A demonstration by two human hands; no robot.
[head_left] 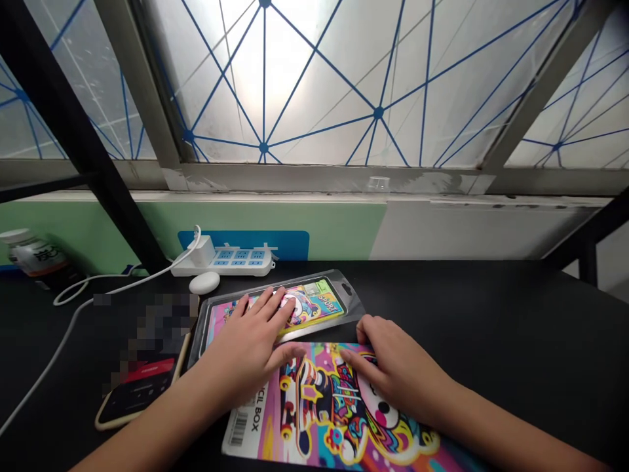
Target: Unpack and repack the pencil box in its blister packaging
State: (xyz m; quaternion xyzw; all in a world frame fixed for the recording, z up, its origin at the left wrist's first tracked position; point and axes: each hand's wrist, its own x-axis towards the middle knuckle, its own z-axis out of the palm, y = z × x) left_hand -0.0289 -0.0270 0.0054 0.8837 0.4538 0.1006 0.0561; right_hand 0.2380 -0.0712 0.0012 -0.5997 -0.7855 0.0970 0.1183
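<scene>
My left hand [255, 334] lies flat with fingers spread on a clear plastic package [351, 298]. Inside the package is a colourful cartoon-printed case [322, 301] marked "SPORT", partly covered by my fingers. Nearer to me is a bright printed card [314, 406] with a cartoon figure, a skateboard, a barcode and the words "CIL BOX" showing. My left thumb reaches its far edge. At that same edge my right hand [388, 360] is closed on the card, thumb on top and the other fingers curled; their tips are hidden.
To the left lies a phone [142, 387] in a pale case. Behind it are a white oval object [204, 283] and a power strip [236, 262] with a plugged-in charger and white cable [73, 328]. A jar [34, 255] stands far left. Black frame bars [98, 157] slant upward.
</scene>
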